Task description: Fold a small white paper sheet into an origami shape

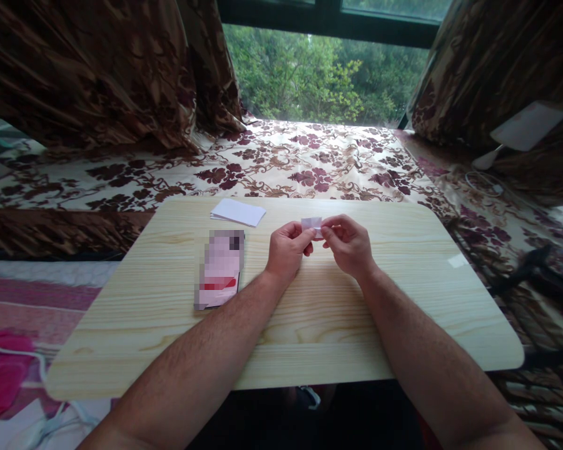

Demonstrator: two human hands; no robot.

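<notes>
Both hands meet above the middle of a light wooden table (403, 300). My left hand (287, 249) and my right hand (349, 244) each pinch a small folded piece of white paper (311, 223) between thumb and fingers, one from either side. The paper is held just above the tabletop. A small stack of white paper sheets (238, 212) lies near the table's far edge, left of my hands. A phone (220, 269) with a blurred screen lies flat on the table to the left of my left hand.
A floral cloth (281, 165) covers the surface beyond the table, with brown patterned curtains (98, 69) at both sides of a window. A white charger and cable (490, 172) lie at the right. Pink fabric (2, 369) sits at lower left.
</notes>
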